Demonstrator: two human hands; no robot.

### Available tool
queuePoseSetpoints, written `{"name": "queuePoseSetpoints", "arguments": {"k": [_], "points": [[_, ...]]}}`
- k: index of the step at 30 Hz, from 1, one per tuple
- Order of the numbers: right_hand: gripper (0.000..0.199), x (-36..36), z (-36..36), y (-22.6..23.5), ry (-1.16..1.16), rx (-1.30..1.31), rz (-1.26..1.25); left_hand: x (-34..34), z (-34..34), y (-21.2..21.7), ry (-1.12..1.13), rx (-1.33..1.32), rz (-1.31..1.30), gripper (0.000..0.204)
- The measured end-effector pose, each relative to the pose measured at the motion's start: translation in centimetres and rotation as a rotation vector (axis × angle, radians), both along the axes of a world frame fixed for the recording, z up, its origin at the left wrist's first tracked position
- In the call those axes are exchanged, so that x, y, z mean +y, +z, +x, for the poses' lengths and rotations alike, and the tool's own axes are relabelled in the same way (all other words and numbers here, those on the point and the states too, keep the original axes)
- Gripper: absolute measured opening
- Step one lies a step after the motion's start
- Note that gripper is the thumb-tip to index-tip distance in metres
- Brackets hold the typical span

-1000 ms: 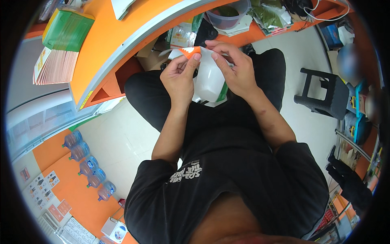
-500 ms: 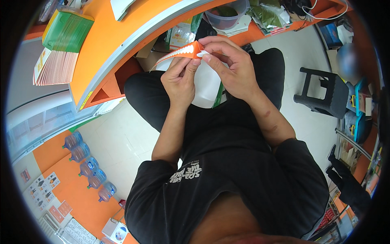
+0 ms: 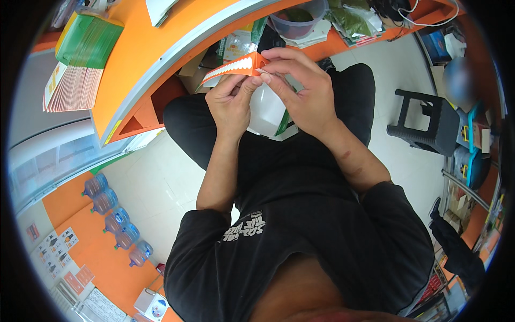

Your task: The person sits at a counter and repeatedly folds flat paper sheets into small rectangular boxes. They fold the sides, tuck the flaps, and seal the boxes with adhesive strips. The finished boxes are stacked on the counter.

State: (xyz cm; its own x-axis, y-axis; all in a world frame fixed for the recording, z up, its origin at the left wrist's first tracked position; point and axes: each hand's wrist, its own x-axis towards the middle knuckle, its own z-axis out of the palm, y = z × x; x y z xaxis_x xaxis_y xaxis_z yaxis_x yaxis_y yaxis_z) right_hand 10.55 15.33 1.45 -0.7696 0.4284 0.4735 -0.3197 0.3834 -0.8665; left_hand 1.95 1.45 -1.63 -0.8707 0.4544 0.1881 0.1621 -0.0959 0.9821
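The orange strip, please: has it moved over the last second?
Yes. The orange strip has risen from the lap toward the orange counter's edge.

Operator: dark clothing
Black short-sleeved T-shirt (image 3: pixel 300 236) with white chest print; black trousers (image 3: pixel 188 123); forearms bare.

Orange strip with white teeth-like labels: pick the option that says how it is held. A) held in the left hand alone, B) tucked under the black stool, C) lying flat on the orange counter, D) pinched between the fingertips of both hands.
D: the orange strip is raised in front of the person, with the left hand gripping it from below and the right hand pinching its end, off the orange counter.
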Motion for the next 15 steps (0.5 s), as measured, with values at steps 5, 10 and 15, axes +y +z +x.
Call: {"name": "queuePoseSetpoints", "arguments": {"k": [5,10,15], "points": [[0.019,0.3,0.0,-0.8,0.101,-0.055,-0.128,0.3,-0.7,-0.3,-0.037,-0.066,0.094,0.029],[0.015,-0.1,-0.2,-1.6,0.061,-0.053,-0.334,1.0,0.1,-0.3,-0.024,0.014,0.037,0.029],[0.016,-0.1,-0.6,-3.5,-0.011,-0.006,-0.345,2.2,1.1,-0.8,0.017,0.219,-0.037,0.029]]}}
